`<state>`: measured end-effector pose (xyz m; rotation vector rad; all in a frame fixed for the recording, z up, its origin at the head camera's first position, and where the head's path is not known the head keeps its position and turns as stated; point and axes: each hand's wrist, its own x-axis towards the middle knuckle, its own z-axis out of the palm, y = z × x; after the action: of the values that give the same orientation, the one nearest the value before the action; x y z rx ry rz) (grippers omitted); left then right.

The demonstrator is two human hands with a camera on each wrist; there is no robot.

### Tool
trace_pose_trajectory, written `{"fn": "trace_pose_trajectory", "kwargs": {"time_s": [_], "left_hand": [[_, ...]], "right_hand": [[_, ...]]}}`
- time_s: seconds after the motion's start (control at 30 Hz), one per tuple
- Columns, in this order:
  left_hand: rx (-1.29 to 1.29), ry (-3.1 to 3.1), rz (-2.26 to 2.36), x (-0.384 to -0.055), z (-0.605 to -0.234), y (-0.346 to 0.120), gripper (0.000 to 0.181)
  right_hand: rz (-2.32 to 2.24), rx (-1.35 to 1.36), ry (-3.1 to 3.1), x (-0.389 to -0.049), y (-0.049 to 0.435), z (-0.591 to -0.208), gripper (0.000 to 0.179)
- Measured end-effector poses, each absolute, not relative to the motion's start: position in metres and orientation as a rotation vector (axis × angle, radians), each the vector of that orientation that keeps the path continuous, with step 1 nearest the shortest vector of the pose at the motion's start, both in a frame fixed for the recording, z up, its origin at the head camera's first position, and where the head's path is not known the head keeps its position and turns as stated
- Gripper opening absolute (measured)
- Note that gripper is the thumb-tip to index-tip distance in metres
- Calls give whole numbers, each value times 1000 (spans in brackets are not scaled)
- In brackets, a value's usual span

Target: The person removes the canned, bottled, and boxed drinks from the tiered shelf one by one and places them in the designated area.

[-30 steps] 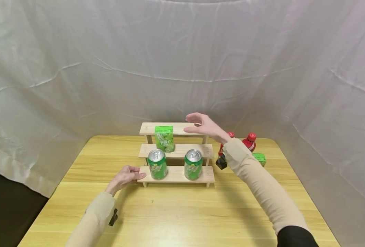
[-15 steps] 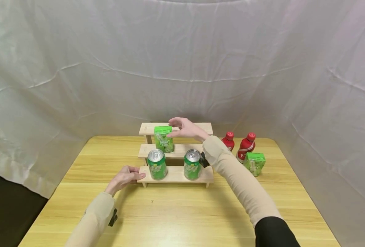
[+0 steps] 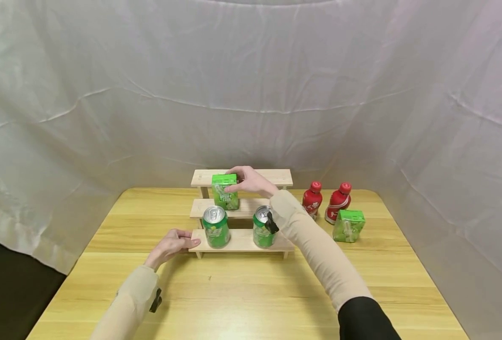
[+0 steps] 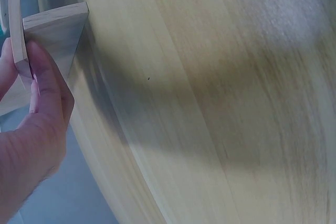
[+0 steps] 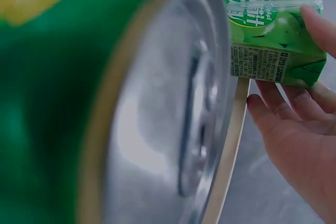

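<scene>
On the middle tier, at left, a grape-juice carton is being finger-pinched by the right hand and, apparently for steadiness, the wooden rack's near-left end by the left hand.

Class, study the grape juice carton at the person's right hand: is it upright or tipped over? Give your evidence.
Upright: the grape juice carton stands on the middle shelf, its top facing up.

**Wood-grain table enclosed by pale cloth**

Back and sides are covered by the wrinkled cloth, crossed by a long crease and tinged pink at upper right. Glare is reflected from the table; a black area is seen at lower left.
</scene>
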<state>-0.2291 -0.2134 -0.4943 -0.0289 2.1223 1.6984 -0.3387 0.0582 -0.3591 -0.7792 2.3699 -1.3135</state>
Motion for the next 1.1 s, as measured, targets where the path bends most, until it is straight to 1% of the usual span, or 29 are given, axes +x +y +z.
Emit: {"fn": "trace_pose_trajectory", "kwargs": {"time_s": [0.17,0.37,0.53,0.73,0.9,1.1], "left_hand": [[-29,2119,1699,-229,-494,-213,43],[-22,2118,1699,-229,-494,-214,43],[-11,2114,1704,-231,-496,-215,41],[-19,2121,1698,-231,-497,-214,43],[-29,2120,1700,-231,-497,-214,43],[-27,2124,1697,-231,-496,-213,43]], "right_hand": [[-1356,-750,2362,-337,58,-361,49],[-1407,-752,2365,-336,56,-361,46],[-1433,-742,2383,-335,55,-360,45],[-1426,-730,2423,-333,58,-359,46],[-1497,-736,2391,-330,68,-355,47],[-1553,-754,2369,-326,84,-346,43]]}}
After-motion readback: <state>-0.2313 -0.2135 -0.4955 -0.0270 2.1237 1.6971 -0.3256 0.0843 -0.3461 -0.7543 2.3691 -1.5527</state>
